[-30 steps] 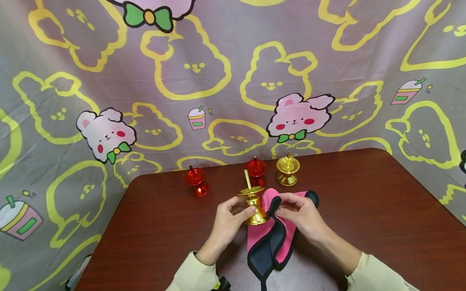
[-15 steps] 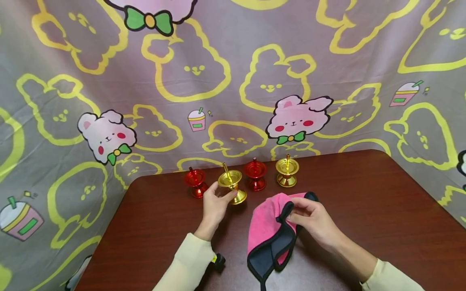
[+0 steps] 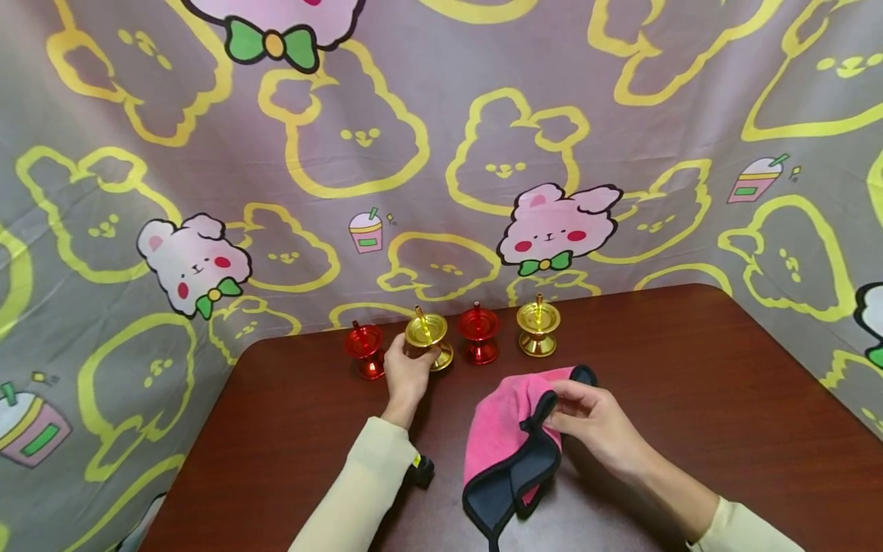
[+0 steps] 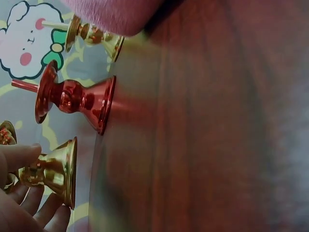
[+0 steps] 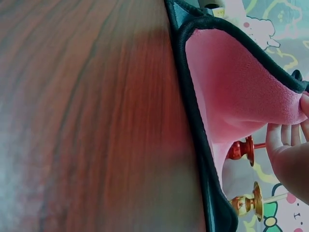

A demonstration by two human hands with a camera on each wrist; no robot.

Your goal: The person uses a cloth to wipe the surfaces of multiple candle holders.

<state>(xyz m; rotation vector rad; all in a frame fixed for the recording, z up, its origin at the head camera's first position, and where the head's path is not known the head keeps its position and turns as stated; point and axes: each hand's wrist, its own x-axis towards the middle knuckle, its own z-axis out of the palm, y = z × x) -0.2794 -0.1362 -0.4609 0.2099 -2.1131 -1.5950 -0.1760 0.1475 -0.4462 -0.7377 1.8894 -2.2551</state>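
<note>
In the head view my left hand (image 3: 407, 373) grips a shiny gold candlestick (image 3: 426, 331) by its stem, between two red ones. The left wrist view shows thumb and fingers round it, with its base (image 4: 70, 174) apart from the tabletop. My right hand (image 3: 597, 426) pinches a pink cloth (image 3: 502, 425) with dark edging near one corner. The cloth hangs in folds, its grey-black underside partly turned out. In the right wrist view the cloth (image 5: 231, 77) partly hides the candlesticks behind it.
A red candlestick (image 3: 365, 351) stands left of the held one. Another red candlestick (image 3: 480, 333) and a second gold candlestick (image 3: 539, 328) stand to its right, near the back edge of the brown table (image 3: 662, 368). A patterned curtain (image 3: 441, 138) hangs behind.
My left hand has carried the gold candlestick away from the cloth, left and back, into the gap between the red ones. The right hand has kept its hold on the cloth, shifting slightly.
</note>
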